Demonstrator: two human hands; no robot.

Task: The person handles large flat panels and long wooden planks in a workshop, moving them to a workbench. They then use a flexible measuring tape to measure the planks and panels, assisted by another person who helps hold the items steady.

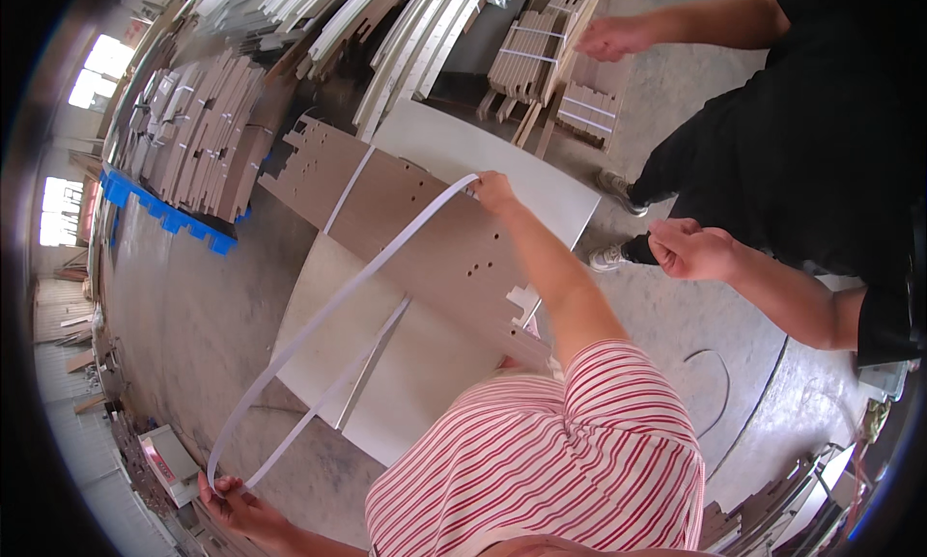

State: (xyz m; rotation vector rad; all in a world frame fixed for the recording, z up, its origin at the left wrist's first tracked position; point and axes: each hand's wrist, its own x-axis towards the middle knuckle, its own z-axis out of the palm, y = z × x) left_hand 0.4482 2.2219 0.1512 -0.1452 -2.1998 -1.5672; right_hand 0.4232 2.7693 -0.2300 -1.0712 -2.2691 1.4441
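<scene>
A long brown board stack with holes and notched ends lies across a pale panel-topped table. One white strap is wrapped tightly round its left part. A second, loose white packing strap arcs over the boards in a wide loop, and its lower run passes beneath them. My right hand is closed on this strap at the far edge of the boards. Out to the lower left, away from the table, my left hand pinches the strap where it bends back.
At the right stands a person in black, one hand near the table and the other farther back. Strapped brown boards sit on a blue pallet at the left. Long white strips lie behind. A loose strap curls on the floor.
</scene>
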